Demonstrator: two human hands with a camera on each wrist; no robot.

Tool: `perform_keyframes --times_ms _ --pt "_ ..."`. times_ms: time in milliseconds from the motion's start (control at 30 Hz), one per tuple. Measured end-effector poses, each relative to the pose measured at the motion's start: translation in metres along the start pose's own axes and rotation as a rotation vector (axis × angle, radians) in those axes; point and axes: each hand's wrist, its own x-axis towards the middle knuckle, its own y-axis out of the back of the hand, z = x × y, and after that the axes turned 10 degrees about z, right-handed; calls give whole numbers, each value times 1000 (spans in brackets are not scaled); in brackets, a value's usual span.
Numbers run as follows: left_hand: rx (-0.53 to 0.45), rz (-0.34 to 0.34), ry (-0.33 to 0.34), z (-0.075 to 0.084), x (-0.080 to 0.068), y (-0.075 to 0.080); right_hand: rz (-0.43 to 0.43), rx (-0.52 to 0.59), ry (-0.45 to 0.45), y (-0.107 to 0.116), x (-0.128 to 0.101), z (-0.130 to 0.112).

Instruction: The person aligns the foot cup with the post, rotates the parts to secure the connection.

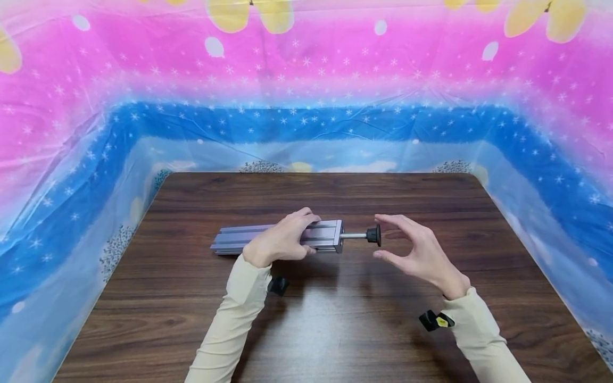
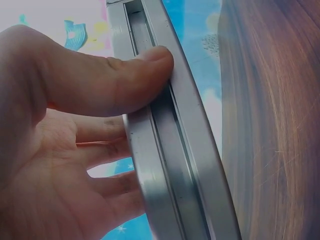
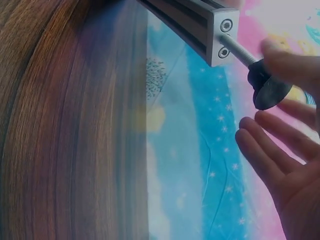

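Observation:
My left hand [image 1: 283,238] grips a silver aluminium profile [image 1: 326,234] across its middle. In the left wrist view the thumb presses on the slotted side of the profile [image 2: 182,165], with the fingers on the far side. An end plate with two socket screws [image 3: 226,25] caps its right end. From that plate a threaded rod [image 1: 353,235] sticks out, carrying a black levelling foot [image 1: 373,235]. My right hand [image 1: 423,252] is just right of the foot, thumb and fingers spread apart. Its thumb partly covers the foot in the right wrist view.
A dark wood-grain table [image 1: 306,330] lies under both hands. Around its back and sides hangs a pink and blue patterned cloth [image 1: 306,122]. Black wrist-worn devices sit at the left wrist [image 1: 279,286] and the right wrist [image 1: 435,321].

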Motion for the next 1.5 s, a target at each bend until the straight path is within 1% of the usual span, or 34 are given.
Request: perform_keyframes --times_ms 133,300,500,700,833,1033,1133,1200,1267,1367,1433,1500 --pt "1 -10 9 1 -1 1 11 23 72 0 2 -1" --pt "3 -19 10 2 -1 1 24 16 82 0 3 -2" --pt "9 -18 6 3 -1 0 17 8 36 0 1 -1" --pt "11 -29 14 5 -1 1 9 24 -21 -1 0 -2" --pt "11 -23 14 4 -1 1 1 22 -61 -2 1 -3" --pt "34 -5 -27 2 0 -1 -24 19 -157 -3 0 -4" --pt "38 3 -40 2 0 -2 -37 19 -176 -3 0 -4" --pt "36 8 -41 1 1 -2 -38 17 -157 -2 0 -3" --pt "34 15 -42 1 1 -2 -31 12 -112 -2 -1 -2" --pt "25 20 -40 0 0 -2 -3 15 -12 -2 -1 -1" --pt "18 19 -38 0 1 -2 22 39 56 -2 0 -1" --pt "15 15 -34 0 1 -2 38 65 96 -3 1 -3"
